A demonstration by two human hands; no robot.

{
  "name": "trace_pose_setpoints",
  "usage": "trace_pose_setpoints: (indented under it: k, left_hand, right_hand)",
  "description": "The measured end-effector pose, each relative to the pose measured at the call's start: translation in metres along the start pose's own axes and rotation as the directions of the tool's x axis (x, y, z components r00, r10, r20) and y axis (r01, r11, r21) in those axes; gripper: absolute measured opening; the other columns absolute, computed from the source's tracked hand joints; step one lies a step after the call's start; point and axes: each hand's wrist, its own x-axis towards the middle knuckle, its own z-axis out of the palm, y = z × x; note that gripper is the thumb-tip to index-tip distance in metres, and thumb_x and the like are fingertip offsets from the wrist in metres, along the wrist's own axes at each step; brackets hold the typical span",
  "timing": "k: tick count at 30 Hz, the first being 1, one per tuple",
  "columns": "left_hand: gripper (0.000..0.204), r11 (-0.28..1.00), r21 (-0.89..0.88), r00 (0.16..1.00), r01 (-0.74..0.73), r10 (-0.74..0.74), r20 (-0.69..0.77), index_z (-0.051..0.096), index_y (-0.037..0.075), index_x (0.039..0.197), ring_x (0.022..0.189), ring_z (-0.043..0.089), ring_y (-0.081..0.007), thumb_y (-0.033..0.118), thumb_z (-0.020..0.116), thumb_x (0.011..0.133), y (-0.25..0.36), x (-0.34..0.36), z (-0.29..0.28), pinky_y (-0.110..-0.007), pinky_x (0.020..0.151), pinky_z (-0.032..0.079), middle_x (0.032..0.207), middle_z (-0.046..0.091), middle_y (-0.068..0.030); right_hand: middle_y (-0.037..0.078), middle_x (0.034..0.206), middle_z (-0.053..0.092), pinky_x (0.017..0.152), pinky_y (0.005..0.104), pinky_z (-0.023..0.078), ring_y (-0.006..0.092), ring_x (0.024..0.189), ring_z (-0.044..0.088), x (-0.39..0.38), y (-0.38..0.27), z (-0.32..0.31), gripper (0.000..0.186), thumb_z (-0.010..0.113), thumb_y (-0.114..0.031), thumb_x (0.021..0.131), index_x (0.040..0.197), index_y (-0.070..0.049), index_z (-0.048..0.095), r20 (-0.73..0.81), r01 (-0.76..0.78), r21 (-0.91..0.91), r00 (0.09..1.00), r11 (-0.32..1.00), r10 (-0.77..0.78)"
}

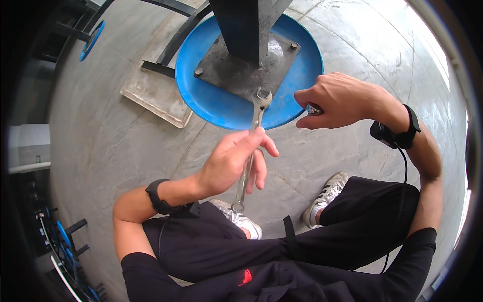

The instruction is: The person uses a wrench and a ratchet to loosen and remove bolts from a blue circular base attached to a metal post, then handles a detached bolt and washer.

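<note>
My left hand (229, 163) is closed on a silver combination wrench (243, 185). The wrench's open jaw (262, 98) is up at the near edge of a dark square steel plate (231, 75); whether it touches a bolt there I cannot tell. That plate lies on a round blue disc (193, 98) and carries a thick black post (244, 30). Two hex bolts show, one at the plate's left corner (198, 72), the other at the far right (294, 45). Beside the disc's right rim, my right hand (342, 100) is closed around something mostly hidden; only a blue-and-silver end (314, 109) peeks out.
A worn, pale flat board (156, 108) lies on the grey floor (146, 156) left of the disc, with black curved metal bars (183, 40) above it. Black racks with blue discs (63, 234) stand at the far left. My shoes (327, 199) are below the disc.
</note>
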Motion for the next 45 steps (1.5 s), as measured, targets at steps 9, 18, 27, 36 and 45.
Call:
trace_pose_setpoints:
  k: [9, 18, 27, 36, 45]
  left_hand:
    - [0.045, 0.993, -0.112, 0.997, -0.024, 0.017, -0.070, 0.046, 0.005, 0.096, 0.037, 0.051, -0.0179, 0.043, 0.024, 0.105, -0.024, 0.015, 0.002, -0.025, 0.038, 0.041, 0.068, 0.065, -0.0176]
    - [0.040, 0.991, -0.130, 0.989, 0.024, -0.042, -0.140, 0.044, 0.008, 0.091, 0.038, 0.055, -0.0229, 0.038, 0.024, 0.105, -0.010, 0.017, 0.009, -0.028, 0.043, 0.048, 0.074, 0.067, -0.0235]
    - [0.053, 0.920, -0.330, 0.977, 0.209, -0.184, 0.106, 0.051, 0.000, 0.110, 0.092, 0.069, -0.0359, 0.042, 0.019, 0.105, -0.002, 0.028, 0.016, -0.045, 0.082, 0.057, 0.114, 0.063, -0.0277]
    - [0.067, 0.939, -0.316, 0.981, 0.135, -0.083, 0.173, 0.037, 0.000, 0.140, 0.109, 0.062, -0.0220, 0.052, 0.016, 0.102, -0.004, 0.044, 0.017, -0.033, 0.086, 0.051, 0.127, 0.060, -0.0160]
    - [0.057, 0.927, -0.374, 0.987, 0.036, 0.026, 0.159, 0.045, 0.005, 0.134, 0.093, 0.066, -0.0198, 0.048, 0.020, 0.104, 0.000, 0.068, 0.028, -0.031, 0.076, 0.052, 0.124, 0.061, -0.0140]
  right_hand:
    - [0.011, 0.053, 0.056, 0.054, 0.0410, 0.045, 0.0329, 0.053, 0.057, -0.011, -0.012, 0.010, 0.045, 0.067, -0.043, 0.086, 0.071, -0.003, 0.057, 0.197, 0.044, 0.003, 0.980, 0.999, -0.043]
    - [0.014, 0.054, 0.058, 0.056, 0.0426, 0.047, 0.0341, 0.055, 0.060, -0.009, -0.005, 0.041, 0.044, 0.064, -0.043, 0.086, 0.073, -0.001, 0.060, 0.264, 0.137, 0.020, 0.955, 0.990, -0.137]
    - [0.017, 0.063, 0.062, 0.065, 0.0450, 0.049, 0.0369, 0.064, 0.061, 0.001, -0.024, 0.049, 0.039, 0.058, -0.038, 0.085, 0.077, -0.001, 0.065, 0.578, 0.162, 0.145, 0.787, 0.976, -0.216]
    - [0.008, 0.080, 0.066, 0.068, 0.0358, 0.048, 0.0222, 0.079, 0.064, -0.010, 0.000, 0.074, 0.039, 0.078, -0.039, 0.077, 0.098, -0.008, 0.066, 0.434, 0.108, 0.673, 0.743, 0.732, -0.509]
    - [0.002, 0.068, 0.052, 0.049, 0.0223, 0.039, 0.0087, 0.057, 0.049, -0.049, 0.037, 0.117, 0.058, 0.055, -0.060, 0.089, 0.095, -0.002, 0.058, -0.042, 0.043, 0.998, 0.999, 0.049, -0.017]
